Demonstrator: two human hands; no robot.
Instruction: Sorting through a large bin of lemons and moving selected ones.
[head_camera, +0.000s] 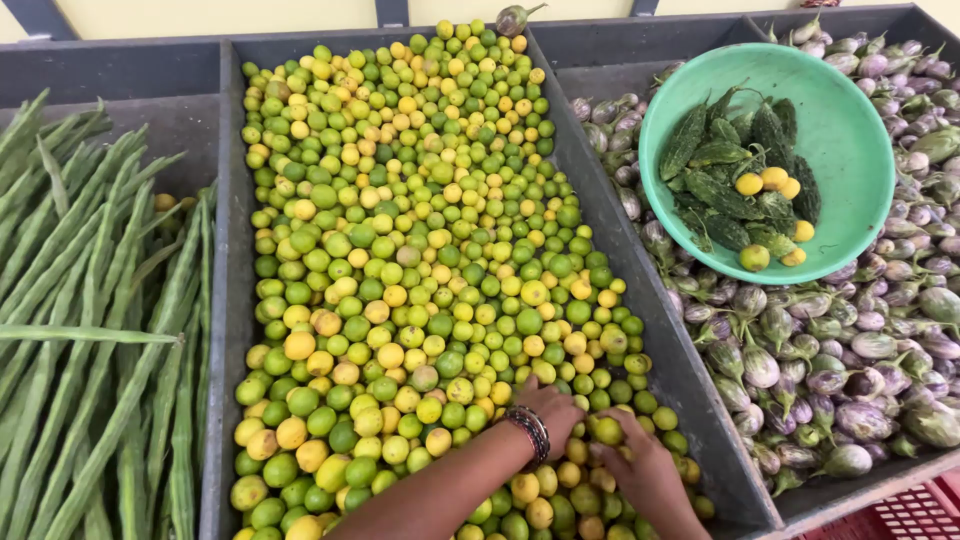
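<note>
Both hands work the near end of the lime bin: left hand (548, 410), bangles at the wrist, and right hand (640, 462) rest with fingers curled among yellow-green limes (400, 250); any grasp is hidden. Step: sorting. Far right, a green bowl (850, 130) sits on small eggplants (860, 350); drumstick pods (90, 330) lie left.

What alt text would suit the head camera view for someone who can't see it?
Two hands, left hand and right hand, rest among yellow and green limes in a market bin. Long green pods lie left; small purple eggplants and a green bowl sit right.
</note>
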